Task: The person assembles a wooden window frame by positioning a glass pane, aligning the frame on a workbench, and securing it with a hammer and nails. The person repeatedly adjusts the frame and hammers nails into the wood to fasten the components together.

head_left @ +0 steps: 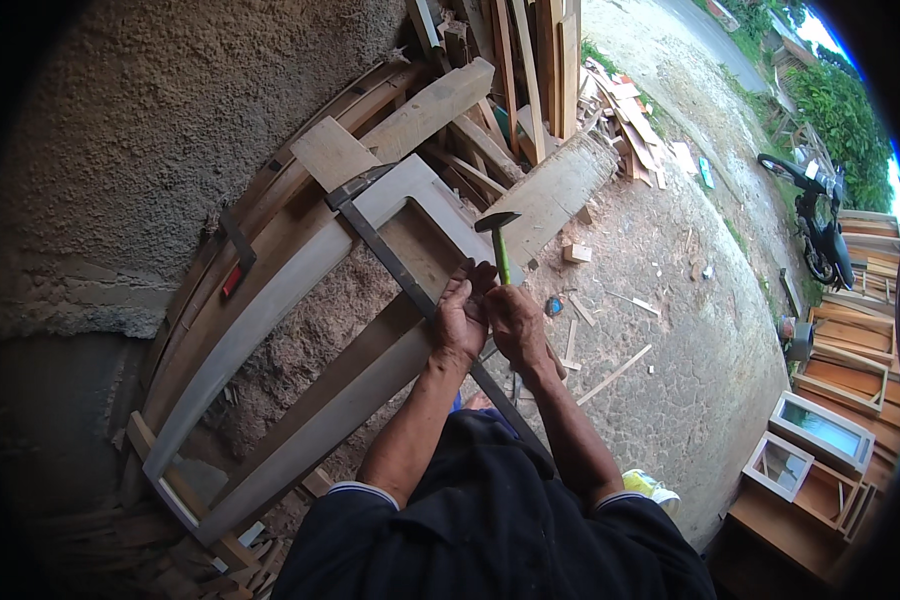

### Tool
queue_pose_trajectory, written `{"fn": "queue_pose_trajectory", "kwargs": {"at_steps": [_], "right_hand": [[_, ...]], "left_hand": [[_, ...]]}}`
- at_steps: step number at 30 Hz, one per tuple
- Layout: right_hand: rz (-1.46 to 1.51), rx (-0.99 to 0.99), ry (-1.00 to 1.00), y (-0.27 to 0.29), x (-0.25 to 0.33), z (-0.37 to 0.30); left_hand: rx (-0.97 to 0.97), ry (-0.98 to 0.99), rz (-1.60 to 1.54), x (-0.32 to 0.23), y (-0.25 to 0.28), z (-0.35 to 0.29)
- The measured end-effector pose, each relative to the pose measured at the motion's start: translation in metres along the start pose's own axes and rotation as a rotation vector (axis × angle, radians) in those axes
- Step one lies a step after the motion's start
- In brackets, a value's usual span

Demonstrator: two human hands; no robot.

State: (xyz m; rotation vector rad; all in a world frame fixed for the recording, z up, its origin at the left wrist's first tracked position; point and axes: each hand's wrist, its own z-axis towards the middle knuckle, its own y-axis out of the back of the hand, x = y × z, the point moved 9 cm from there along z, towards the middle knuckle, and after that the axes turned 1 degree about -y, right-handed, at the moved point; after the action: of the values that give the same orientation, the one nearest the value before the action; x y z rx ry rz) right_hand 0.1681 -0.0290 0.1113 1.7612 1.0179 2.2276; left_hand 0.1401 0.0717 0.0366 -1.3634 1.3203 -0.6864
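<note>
1. Landmark: the frame (pixel 350 405). It is grey wood with one curved side, and lies in front of the worker, beside the rough wall (pixel 180 130).
2. Clamp (pixel 385 253): a dark bar, set across the frame toward its far end. One end sits at the frame's curved side; the other runs past the frame's right side toward the worker's body.
3. Right hand (pixel 515 322): closed firmly around the green handle of the hammer (pixel 502 255). The hammer head points up and away; from where I stand, it shows just past the frame's far right corner, touching no work.
4. Left hand (pixel 457 320): over the clamp bar at the frame's right side, close beside the right hand. Its fingers are partly curled. I cannot tell whether they pinch a small part or rest on the bar.
5. Step in hand: judged to be joining or adjusting the frame under the clamp, with the hammer at the ready.
6. Next move: any blow calls for the left fingers to be out of the hammer's path and the frame to be steady. A glancing hit could mark the wood or shift the clamp.
7. Surroundings: a wide board (pixel 560 195) lies right of the frame's far end; planks (pixel 545 80) stand beyond it.
</note>
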Motion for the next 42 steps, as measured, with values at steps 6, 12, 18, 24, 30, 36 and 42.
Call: {"fn": "queue_pose_trajectory", "kwargs": {"at_steps": [6, 12, 18, 24, 30, 36, 42], "right_hand": [[0.325, 0.050, -0.435, -0.014, -0.029, -0.004], [0.300, 0.030, -0.403, -0.020, -0.042, -0.003], [0.218, -0.109, -0.183, 0.002, -0.036, -0.003], [0.243, -0.062, -0.374, 0.028, -0.051, -0.034], [0.218, -0.086, -0.337, 0.048, -0.057, -0.055], [0.156, -0.070, -0.230, 0.057, -0.048, -0.059], [-0.118, 0.004, 0.006, 0.048, -0.023, -0.052]], "left_hand": [[-0.132, 0.024, 0.203, -0.001, 0.022, -0.012], [-0.091, -0.107, 0.648, -0.010, 0.021, -0.014], [-0.118, -0.566, 1.478, -0.048, -0.011, 0.006], [-0.179, -0.555, 1.870, -0.037, -0.023, 0.020], [-0.158, -0.574, 1.946, -0.033, -0.023, 0.020], [-0.151, -0.618, 1.971, -0.031, -0.026, 0.018], [-0.135, -0.595, 1.995, -0.029, -0.026, 0.018]]}}
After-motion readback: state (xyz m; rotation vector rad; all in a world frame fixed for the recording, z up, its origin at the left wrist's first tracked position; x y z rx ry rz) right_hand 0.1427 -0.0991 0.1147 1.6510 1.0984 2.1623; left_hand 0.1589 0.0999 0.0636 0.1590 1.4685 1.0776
